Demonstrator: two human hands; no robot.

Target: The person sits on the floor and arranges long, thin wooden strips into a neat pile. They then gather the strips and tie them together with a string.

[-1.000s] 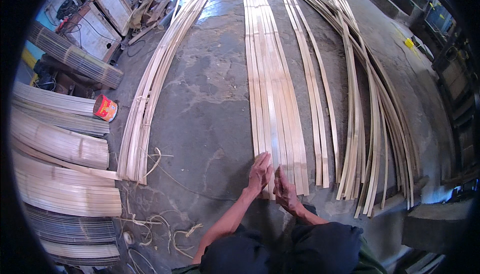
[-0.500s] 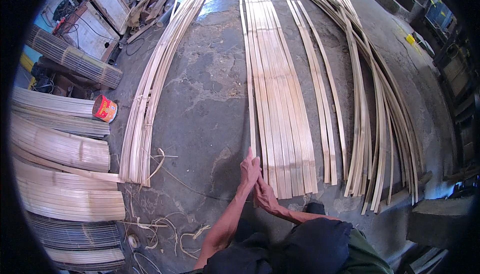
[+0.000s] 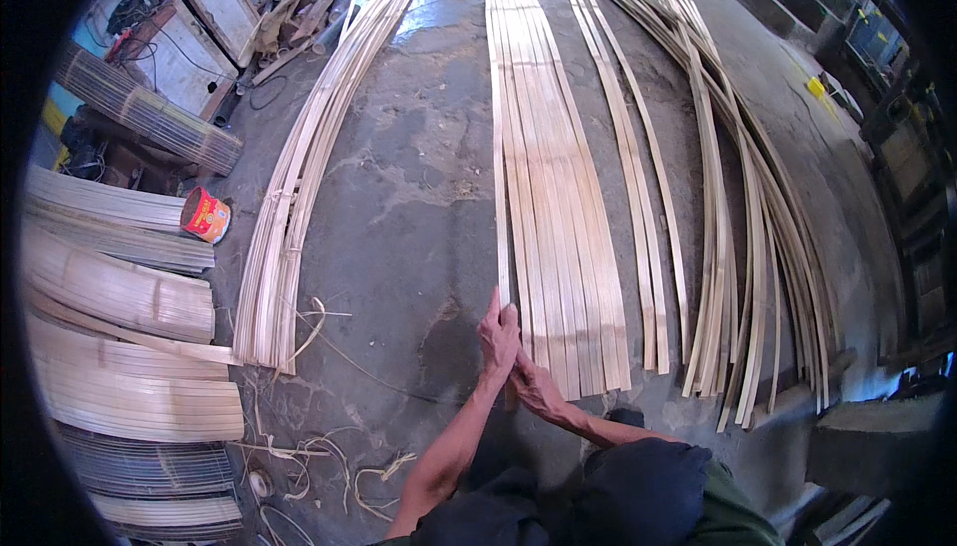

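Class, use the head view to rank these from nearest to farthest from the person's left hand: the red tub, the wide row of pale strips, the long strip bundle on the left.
1. Wide row of pale strips: close by, right of the left hand.
2. Long strip bundle: off to its left.
3. Red tub: farther left, past the bundle.

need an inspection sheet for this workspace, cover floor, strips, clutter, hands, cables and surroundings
Surface: grey floor, worn and patchy, with a bright sheen toward the far left.
Strips: flat pale strips side by side; leftmost strip set off by a narrow gap toward its near end.
Clutter: fibre ties at lower left; red-and-orange tub beside slatted stacks.
Hands: left hand and right hand together at the leftmost strip's near end; grip unclear.
Cables: dark wires by white panels.
Surroundings: rolled slatted mat and tied bundle left; crossing loose strips right.
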